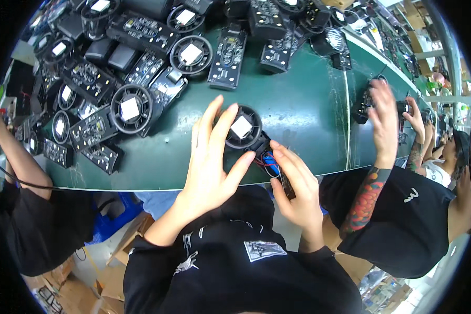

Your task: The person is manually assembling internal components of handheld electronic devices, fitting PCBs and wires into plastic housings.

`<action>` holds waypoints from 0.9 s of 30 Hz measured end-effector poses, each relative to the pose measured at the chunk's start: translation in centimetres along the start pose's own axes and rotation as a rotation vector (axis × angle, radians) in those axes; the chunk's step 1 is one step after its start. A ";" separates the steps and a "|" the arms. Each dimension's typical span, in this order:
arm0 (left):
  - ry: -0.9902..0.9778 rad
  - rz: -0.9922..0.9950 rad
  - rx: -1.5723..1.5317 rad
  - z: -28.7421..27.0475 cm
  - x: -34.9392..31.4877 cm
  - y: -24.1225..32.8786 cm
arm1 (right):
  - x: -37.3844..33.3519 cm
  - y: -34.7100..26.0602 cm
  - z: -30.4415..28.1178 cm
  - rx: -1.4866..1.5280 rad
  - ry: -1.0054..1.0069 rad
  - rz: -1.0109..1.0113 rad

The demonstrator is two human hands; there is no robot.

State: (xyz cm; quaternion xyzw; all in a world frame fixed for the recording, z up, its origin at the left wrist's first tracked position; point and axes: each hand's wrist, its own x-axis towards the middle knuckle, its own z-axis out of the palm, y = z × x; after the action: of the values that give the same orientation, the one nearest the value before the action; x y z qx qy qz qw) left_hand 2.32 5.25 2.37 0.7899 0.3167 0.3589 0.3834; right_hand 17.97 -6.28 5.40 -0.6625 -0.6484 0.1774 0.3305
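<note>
Near the front edge of the green table is a black electronic device [258, 146] with a round, spoked head [243, 127] and a white square pad at its centre. Its body is uncovered, showing a blue cell [270, 163] with red and dark wires. My left hand [206, 152] holds the round head, fingertips along its left rim and thumb by the neck. Around the body my right hand [297, 189] is closed, thumb and fingers on either side. The lower end of the body is partly hidden by that hand.
Similar black devices [132, 109] lie piled across the table's [309, 120] left and back. At the right, a co-worker's tattooed arm [369, 193] reaches over the table toward another black unit [362, 107]. Another person's arm [21, 152] is at the far left, near a dark cable [23, 184].
</note>
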 end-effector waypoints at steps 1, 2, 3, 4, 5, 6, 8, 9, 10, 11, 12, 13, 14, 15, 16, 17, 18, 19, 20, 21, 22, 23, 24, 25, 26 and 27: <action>0.014 -0.022 0.009 0.2 0.3 -0.1 | 0.1 -0.1 0.0 0.045 0.028 -0.003; 0.028 -0.043 0.019 0.3 0.5 -0.3 | 0.2 -0.2 0.1 0.089 0.057 -0.006; 0.036 -0.030 0.001 0.4 0.6 -0.8 | 0.3 -0.1 0.1 0.087 0.073 0.009; 0.027 -0.038 -0.012 0.4 0.7 -0.9 | 0.2 0.0 0.3 0.124 0.092 0.065; 0.017 -0.044 -0.026 0.3 0.8 -0.8 | 0.3 0.1 0.1 0.122 0.085 0.078; 0.038 -0.030 0.017 0.4 0.8 -0.8 | 0.3 0.2 -0.1 0.119 0.080 0.091; 0.039 -0.035 0.023 0.1 0.9 -1.0 | 0.3 -0.1 -0.2 0.138 0.109 0.165; 0.039 -0.027 0.028 -0.1 0.8 -1.0 | 0.4 -0.2 -0.4 0.141 0.102 0.169; 0.040 -0.034 0.030 -0.2 0.8 -1.1 | 0.5 -0.3 -0.5 0.139 0.095 0.161; 0.050 -0.032 0.039 -0.4 0.7 -1.1 | 0.6 -0.3 -0.5 0.137 0.089 0.153; 0.060 -0.030 0.049 -0.5 0.6 -1.2 | 0.7 -0.6 -0.5 0.131 0.098 0.149; 0.060 -0.033 0.050 -0.6 0.5 -1.3 | 0.7 -0.7 -0.6 0.133 0.095 0.150; 0.075 -0.011 0.085 -0.7 0.4 -1.4 | 0.6 -0.9 -0.6 0.102 0.095 0.120; 0.091 0.013 0.121 -0.7 0.3 -1.4 | 0.7 -1.0 -0.6 0.071 0.096 0.089; 0.090 0.009 0.123 -0.8 0.0 -1.1 | 0.8 -1.2 -0.6 0.032 0.100 0.067; 0.101 -0.029 0.216 -0.8 -0.4 -0.5 | 1.0 -1.4 -0.6 0.007 0.118 0.061; 0.111 -0.066 0.309 -0.7 -0.8 0.3 | 1.2 -1.4 -0.6 -0.018 0.137 0.054; 0.067 -0.136 0.391 -0.8 -1.2 1.2 | 1.4 -1.4 -0.4 -0.059 0.156 0.040; 0.007 -0.198 0.439 -0.8 -1.6 2.0 | 1.5 -1.3 -0.3 -0.058 0.183 0.049; -0.053 -0.260 0.487 -0.9 -2.1 2.9 | 1.8 -1.4 -0.3 -0.068 0.203 0.068; -0.107 -0.284 0.506 -0.9 -2.8 3.5 | 2.0 -1.4 -0.2 -0.052 0.211 0.056; -0.202 -0.315 0.459 -1.4 -3.3 4.4 | 2.3 -1.4 -0.2 -0.038 0.221 0.049; -0.303 -0.338 0.369 -1.9 -3.9 5.0 | 2.5 -1.5 -0.3 -0.036 0.221 0.050; -0.374 -0.306 0.295 -2.2 -4.4 5.7 | 2.8 -1.4 -0.3 -0.052 0.224 0.025; -0.418 -0.235 0.136 -2.2 -5.1 5.3 | 3.1 -1.1 -0.3 -0.069 0.226 0.000; -0.466 -0.190 0.003 -2.0 -5.2 5.4 | 3.4 -0.9 -0.3 -0.064 0.248 -0.023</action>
State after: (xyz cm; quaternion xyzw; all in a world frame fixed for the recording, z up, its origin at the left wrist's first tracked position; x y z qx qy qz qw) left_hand -0.92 -0.75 6.10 0.8187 0.2930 0.1289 0.4767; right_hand 17.80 -3.04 6.89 -0.6820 -0.6156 0.0694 0.3888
